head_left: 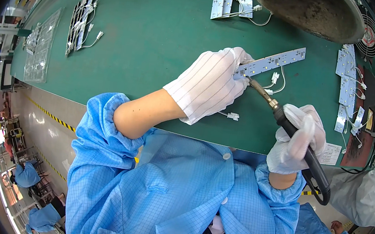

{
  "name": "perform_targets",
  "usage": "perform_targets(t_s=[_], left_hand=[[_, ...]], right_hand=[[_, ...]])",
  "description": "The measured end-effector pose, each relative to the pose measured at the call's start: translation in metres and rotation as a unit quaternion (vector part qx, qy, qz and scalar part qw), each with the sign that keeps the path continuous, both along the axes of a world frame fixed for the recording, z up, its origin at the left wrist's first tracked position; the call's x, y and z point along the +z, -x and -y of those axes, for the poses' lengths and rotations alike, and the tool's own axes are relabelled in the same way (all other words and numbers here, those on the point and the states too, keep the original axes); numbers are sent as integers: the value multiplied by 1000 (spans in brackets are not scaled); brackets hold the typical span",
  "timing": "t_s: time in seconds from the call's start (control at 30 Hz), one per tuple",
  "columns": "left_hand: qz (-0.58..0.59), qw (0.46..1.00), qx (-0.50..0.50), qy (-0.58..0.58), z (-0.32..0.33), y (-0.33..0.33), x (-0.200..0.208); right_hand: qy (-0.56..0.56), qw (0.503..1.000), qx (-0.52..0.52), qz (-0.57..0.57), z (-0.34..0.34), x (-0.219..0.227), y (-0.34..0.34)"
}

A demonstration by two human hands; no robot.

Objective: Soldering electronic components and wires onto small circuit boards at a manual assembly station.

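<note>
My left hand (212,84), in a white striped glove, is closed on the near end of a white LED circuit board strip (274,62), which slants up to the right above the green table. In my gloved right hand (300,136) is a soldering iron (284,121) with a black handle, its tip pointing up and left. That tip meets or nearly meets the board beside my left fingers; contact is too small to tell. Thin white wires with a white connector (275,77) hang by the board's lower edge. Another small white connector (233,116) lies below my left hand.
More LED boards (347,84) with wires lie at the right, others (230,1) at the far middle. Dark strips with wires (80,24) and a clear plastic tray (41,49) are at the left. A fume hood (310,13) overhangs the far right, near a fan (370,36).
</note>
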State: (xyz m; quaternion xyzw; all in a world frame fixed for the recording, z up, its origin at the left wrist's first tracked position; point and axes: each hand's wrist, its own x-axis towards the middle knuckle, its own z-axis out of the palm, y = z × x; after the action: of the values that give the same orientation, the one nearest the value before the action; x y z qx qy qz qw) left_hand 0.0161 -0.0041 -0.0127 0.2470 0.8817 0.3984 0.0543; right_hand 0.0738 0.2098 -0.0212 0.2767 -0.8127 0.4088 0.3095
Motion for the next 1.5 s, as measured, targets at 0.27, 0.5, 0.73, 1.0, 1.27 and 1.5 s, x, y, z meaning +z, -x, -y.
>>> perform_targets(t_s=[0.27, 0.5, 0.73, 1.0, 1.27, 1.5], left_hand=[[-47, 895, -89, 435, 16, -5, 65], [0, 973, -16, 232, -18, 6, 24], [135, 991, 5, 24, -11, 15, 15], [116, 993, 14, 4, -10, 15, 10], [39, 999, -5, 19, -9, 15, 6], [70, 997, 10, 21, -10, 16, 7]], right_hand=[[-182, 936, -242, -181, -7, -10, 0], [-200, 915, -293, -190, -3, -6, -1], [-147, 955, -205, -153, -5, -11, -1], [-187, 953, -196, -133, -4, -8, -5], [-249, 916, -242, -203, -1, -13, -2], [-235, 931, -217, -176, -5, -18, -7]])
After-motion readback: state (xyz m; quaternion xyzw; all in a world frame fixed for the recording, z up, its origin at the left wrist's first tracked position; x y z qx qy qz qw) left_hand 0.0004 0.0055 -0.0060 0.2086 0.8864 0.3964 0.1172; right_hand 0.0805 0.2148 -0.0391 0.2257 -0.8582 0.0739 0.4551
